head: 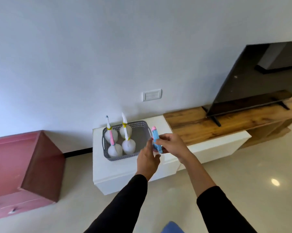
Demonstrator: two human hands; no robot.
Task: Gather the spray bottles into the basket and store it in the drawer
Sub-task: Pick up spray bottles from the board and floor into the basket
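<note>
A grey perforated basket stands on top of a white cabinet. Several white spray bottles stand inside it, such as one at the front and one at the back left, with pink, white and yellow spray heads. My right hand grips a spray bottle with a blue and pink head just beyond the basket's right rim. My left hand is beside it, fingers touching the bottle's lower part, which is mostly hidden.
A pink drawer chest stands to the left. A wooden TV bench with a dark television runs to the right. A wall socket plate sits above the cabinet. The floor is glossy tile.
</note>
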